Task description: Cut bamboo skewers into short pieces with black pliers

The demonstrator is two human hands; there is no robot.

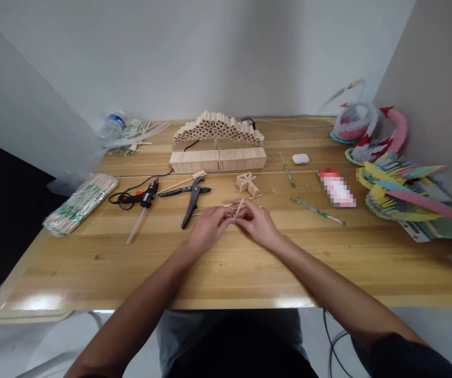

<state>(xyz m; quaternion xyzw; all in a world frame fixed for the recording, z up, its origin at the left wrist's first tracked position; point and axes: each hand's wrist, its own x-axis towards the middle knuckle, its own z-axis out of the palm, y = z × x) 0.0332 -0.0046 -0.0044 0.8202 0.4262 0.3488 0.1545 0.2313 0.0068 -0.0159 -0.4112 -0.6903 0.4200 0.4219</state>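
Near the middle of the table my left hand [209, 227] and my right hand [260, 226] meet at the fingertips. A short, thin wooden stick [239, 207] slants up from between the fingers of my right hand, which pinches it. My left hand's fingers are closed by the lower end of that stick; what they pinch is too small to make out. Other thin sticks lie partly hidden behind my fingers. Just beyond the hands stands a small piece built of short wooden sticks [247, 182]. Black hand cutters [194, 198] lie open to the left.
A hot glue gun [147, 195] with a glue stick and a bagged bundle of sticks [82, 203] lie left. Behind stands a stick-built structure [218, 159]. To the right are pens [316, 211], a white case [300, 158], a blurred-out phone-like object [336, 188] and folded-paper models [395, 194].
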